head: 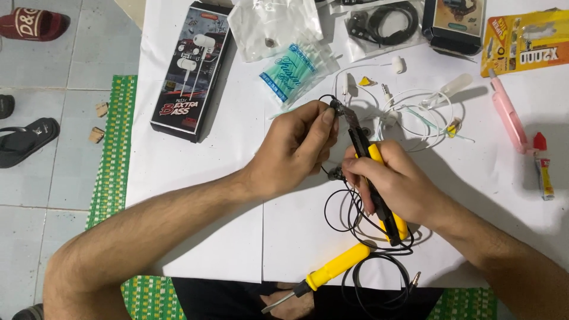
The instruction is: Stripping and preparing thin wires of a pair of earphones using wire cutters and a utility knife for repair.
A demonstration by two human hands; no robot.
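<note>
My left hand (299, 148) pinches a small black earbud piece (335, 106) at the end of a thin black cable (355, 216). My right hand (391, 181) grips yellow-and-black handled pliers (379, 189), and their dark jaws point up to the piece held by my left fingers. The black cable loops down under my right hand toward the near edge of the white paper sheet (201, 178). A yellow-handled screwdriver (332, 269) lies below my hands, partly on the cable.
A black earphone box (191, 68), a pack of cotton swabs (294, 70), white earphone wires (415, 115), a pink utility knife (508, 115), a small glue tube (542, 166) and a yellow glue card (524, 41) lie around. A green mat (112, 154) and sandals (26, 141) sit left.
</note>
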